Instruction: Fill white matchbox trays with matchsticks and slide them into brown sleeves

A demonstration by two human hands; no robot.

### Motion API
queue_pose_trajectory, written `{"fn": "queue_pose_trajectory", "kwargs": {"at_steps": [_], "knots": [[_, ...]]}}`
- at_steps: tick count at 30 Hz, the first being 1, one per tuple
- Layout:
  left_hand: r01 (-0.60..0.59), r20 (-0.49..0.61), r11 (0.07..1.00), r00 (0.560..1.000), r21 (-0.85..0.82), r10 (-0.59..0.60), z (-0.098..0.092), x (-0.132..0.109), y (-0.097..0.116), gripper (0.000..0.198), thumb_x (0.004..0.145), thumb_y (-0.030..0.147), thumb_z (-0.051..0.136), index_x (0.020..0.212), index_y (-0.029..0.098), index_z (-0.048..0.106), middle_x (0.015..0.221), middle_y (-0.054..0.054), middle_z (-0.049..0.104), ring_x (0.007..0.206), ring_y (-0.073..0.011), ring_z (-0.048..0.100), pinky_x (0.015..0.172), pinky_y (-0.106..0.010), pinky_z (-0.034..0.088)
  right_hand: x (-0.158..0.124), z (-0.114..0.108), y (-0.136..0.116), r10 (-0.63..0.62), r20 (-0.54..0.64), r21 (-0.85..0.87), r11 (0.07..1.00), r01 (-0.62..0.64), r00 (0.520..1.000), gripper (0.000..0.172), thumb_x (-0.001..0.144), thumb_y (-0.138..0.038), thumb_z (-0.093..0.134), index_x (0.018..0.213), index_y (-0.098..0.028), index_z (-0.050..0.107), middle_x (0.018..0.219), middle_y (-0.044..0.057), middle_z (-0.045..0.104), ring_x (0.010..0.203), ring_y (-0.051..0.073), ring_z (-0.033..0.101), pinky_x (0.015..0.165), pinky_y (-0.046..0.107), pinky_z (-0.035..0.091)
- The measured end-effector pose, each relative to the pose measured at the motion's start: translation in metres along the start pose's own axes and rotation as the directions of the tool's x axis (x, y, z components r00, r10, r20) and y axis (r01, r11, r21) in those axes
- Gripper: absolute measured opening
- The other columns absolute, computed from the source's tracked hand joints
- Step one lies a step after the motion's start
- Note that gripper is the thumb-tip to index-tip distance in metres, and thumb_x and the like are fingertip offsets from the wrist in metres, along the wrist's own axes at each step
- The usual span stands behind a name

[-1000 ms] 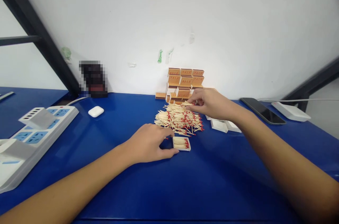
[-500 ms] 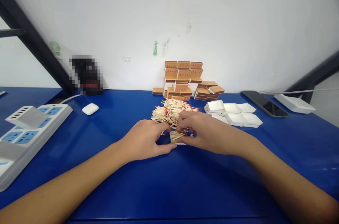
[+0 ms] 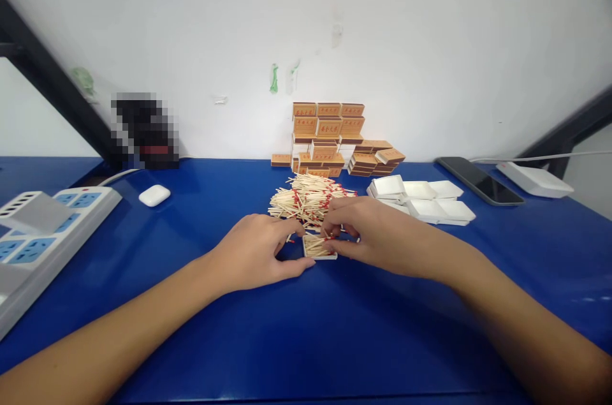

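Observation:
A small white matchbox tray filled with matches lies on the blue table in front of me. My left hand grips it from the left, thumb at the near corner and index finger at the far one. Over its right end, my right hand pinches some matches, thumb and fingers close together; their red heads partly show and the fingertips hide the rest. Just behind the tray is a big loose heap of red-tipped matches.
Brown matchboxes are stacked against the wall. White inner trays lie in layers right of the heap. A phone and a white box-shaped device are farther right. On the left are a white earbud case and a power strip.
My right hand has shifted slightly, and more of the matches in the tray show now. The left hand keeps its hold on the tray. The whole view has moved a little.

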State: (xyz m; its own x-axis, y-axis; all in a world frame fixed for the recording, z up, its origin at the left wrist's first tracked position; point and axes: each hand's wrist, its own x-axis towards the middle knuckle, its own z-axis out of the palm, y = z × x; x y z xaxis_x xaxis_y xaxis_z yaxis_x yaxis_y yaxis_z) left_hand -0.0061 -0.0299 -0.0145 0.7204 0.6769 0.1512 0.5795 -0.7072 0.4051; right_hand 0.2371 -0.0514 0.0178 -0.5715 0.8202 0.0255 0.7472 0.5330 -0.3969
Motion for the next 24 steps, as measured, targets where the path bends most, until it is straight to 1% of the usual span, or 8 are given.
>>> {"fn": "queue_pose_trajectory", "kwargs": {"at_steps": [5,8,10,15,20,24], "knots": [[0.014,0.01,1.0,1.0,-0.003,-0.014,0.0,0.001,0.0,0.032,0.088,0.049,0.074,0.104,0.021,0.074,0.06,0.004,0.06,0.055,-0.014,0.056,0.055,-0.026,0.033,-0.003,-0.005,0.004,0.032,0.003,-0.037,0.999,-0.032,0.999,0.006,0.09,-0.026,0.071,0.086,-0.023,0.072,0.083,0.002,0.07,0.073,0.017,0.058,0.067,0.031,0.037],[0.005,-0.001,1.0,1.0,0.0,-0.005,0.0,0.001,0.0,0.032,0.089,0.05,0.073,0.102,0.021,0.074,0.06,0.004,0.06,0.054,-0.0139,0.055,0.055,-0.026,0.033,-0.004,-0.009,0.004,0.055,0.022,-0.014,0.998,-0.055,0.998,0.006,0.09,-0.027,0.07,0.086,-0.024,0.074,0.074,0.0,0.069,0.066,0.016,0.057,0.062,0.03,0.037],[0.005,-0.006,1.0,1.0,-0.003,-0.005,0.0,0.001,0.0,0.032,0.089,0.05,0.073,0.103,0.021,0.074,0.06,0.004,0.06,0.055,-0.0139,0.056,0.055,-0.026,0.034,-0.004,-0.012,0.003,0.059,0.024,0.024,0.998,-0.06,0.998,0.009,0.091,-0.027,0.069,0.085,-0.024,0.076,0.072,0.0,0.069,0.065,0.015,0.058,0.06,0.03,0.037],[0.014,0.001,1.0,1.0,-0.012,-0.014,0.0,0.001,0.0,0.032,0.088,0.049,0.074,0.104,0.022,0.074,0.059,0.005,0.059,0.054,-0.014,0.056,0.055,-0.026,0.034,-0.001,-0.01,0.0,0.034,0.02,0.122,0.992,-0.036,0.999,0.014,0.095,-0.024,0.064,0.089,-0.023,0.077,0.077,0.0,0.073,0.066,0.014,0.061,0.062,0.028,0.041],[0.011,0.013,1.0,1.0,-0.001,-0.011,-0.002,0.002,0.001,0.032,0.089,0.047,0.074,0.107,0.022,0.074,0.058,0.006,0.058,0.053,-0.0137,0.054,0.054,-0.026,0.032,0.002,-0.002,-0.002,-0.01,0.016,0.123,0.992,0.008,1.0,0.019,0.098,-0.024,0.06,0.094,-0.022,0.078,0.085,0.002,0.076,0.073,0.016,0.064,0.066,0.029,0.044],[0.007,0.011,1.0,1.0,-0.001,-0.007,-0.002,0.001,0.001,0.032,0.089,0.049,0.073,0.106,0.022,0.074,0.058,0.006,0.058,0.053,-0.0137,0.054,0.054,-0.026,0.033,0.002,-0.001,-0.002,-0.017,0.004,0.159,0.987,0.016,1.0,0.018,0.097,-0.023,0.06,0.095,-0.023,0.078,0.088,0.002,0.077,0.075,0.016,0.065,0.067,0.029,0.045]]}}
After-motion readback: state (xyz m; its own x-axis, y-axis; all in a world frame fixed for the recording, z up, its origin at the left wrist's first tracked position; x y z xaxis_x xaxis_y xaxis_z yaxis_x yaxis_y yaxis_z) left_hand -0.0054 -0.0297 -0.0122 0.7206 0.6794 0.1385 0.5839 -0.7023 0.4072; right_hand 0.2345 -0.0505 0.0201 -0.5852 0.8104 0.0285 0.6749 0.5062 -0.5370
